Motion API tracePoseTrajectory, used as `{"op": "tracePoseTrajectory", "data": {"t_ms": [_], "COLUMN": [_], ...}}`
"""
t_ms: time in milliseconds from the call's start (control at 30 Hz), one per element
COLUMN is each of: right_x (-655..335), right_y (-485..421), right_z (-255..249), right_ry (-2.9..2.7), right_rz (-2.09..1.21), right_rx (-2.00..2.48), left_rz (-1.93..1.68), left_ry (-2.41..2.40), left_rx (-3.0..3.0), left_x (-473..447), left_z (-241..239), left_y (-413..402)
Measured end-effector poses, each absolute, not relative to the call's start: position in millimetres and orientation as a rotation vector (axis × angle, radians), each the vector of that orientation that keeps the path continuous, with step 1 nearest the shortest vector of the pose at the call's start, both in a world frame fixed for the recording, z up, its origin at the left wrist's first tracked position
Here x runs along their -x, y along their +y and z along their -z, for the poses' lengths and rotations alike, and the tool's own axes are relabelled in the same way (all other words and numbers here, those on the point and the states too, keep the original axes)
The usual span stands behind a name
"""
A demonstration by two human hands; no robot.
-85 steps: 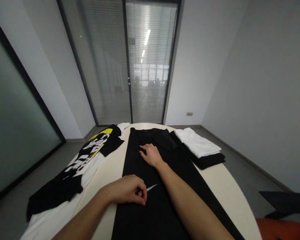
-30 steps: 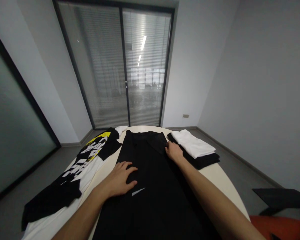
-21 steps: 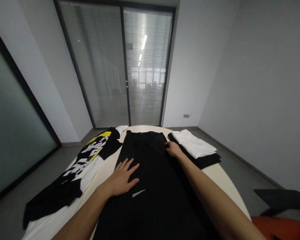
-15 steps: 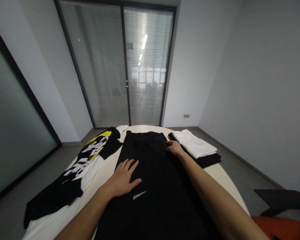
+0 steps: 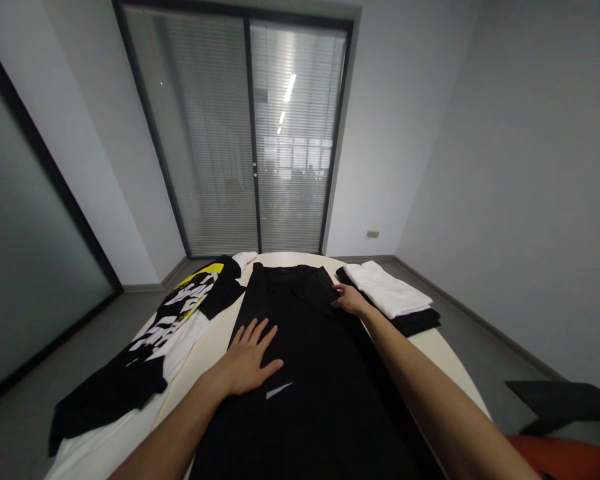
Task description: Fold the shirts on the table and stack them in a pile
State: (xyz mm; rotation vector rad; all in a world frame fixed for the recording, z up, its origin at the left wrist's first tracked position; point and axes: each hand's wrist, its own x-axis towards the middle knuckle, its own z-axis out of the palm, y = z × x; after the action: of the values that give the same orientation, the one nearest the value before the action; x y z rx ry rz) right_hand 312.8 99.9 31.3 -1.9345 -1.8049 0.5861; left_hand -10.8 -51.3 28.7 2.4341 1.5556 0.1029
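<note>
**Black cloth [image 5: 310, 353] flat on a round table [image 5: 215, 337]**

Spread long down the middle of the pale top, with a small white mark [image 5: 279, 391] on the near part. Left hand [image 5: 250, 360] palm down on the cloth, near the left edge, fingers wide apart. Right hand [image 5: 351, 299] at the right edge, fingers bent, thumb close by. Too small to tell if pinched on the cloth or just touching.

Left arm [image 5: 175, 427] across the near left edge and some bare table. Right arm [image 5: 415, 373] long over the right side, in the way of the cloth's edge there.

Off to the left, a black shirt with white and yellow print [image 5: 180, 313], and white cloth [image 5: 100, 445] poking out from under it. Bare strip of table in between. On the other side, a folded white cloth [image 5: 387, 290] on top of a folded black cloth [image 5: 420, 322], right beside the right hand.

Down in the near right corner, a chair with a red-orange seat [image 5: 565, 457] and a black armrest [image 5: 570, 400], well apart from both hands. Past the far end of the table, a glass door [image 5: 210, 200] with blinds. Grey floor [image 5: 480, 360] all around.
</note>
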Motion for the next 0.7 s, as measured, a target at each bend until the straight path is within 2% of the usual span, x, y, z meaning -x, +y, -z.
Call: {"op": "tracePoseTrajectory", "data": {"t_ms": [367, 700], "right_x": [-303.1, -244.4], "right_y": [88.4, 76.4], "right_z": [-49.4, -62.8], "right_ry": [-1.818, -2.053], "right_rz": [-0.424, -0.312], "right_rx": [1.966, 1.881], "left_rz": [-0.076, -0.124], "left_ry": [1.556, 1.557], "left_rx": [-2.443, -2.454], "left_x": [11.0, 12.5], "left_z": [-28.8, -26.3], "left_y": [-53.3, -52.8]}}
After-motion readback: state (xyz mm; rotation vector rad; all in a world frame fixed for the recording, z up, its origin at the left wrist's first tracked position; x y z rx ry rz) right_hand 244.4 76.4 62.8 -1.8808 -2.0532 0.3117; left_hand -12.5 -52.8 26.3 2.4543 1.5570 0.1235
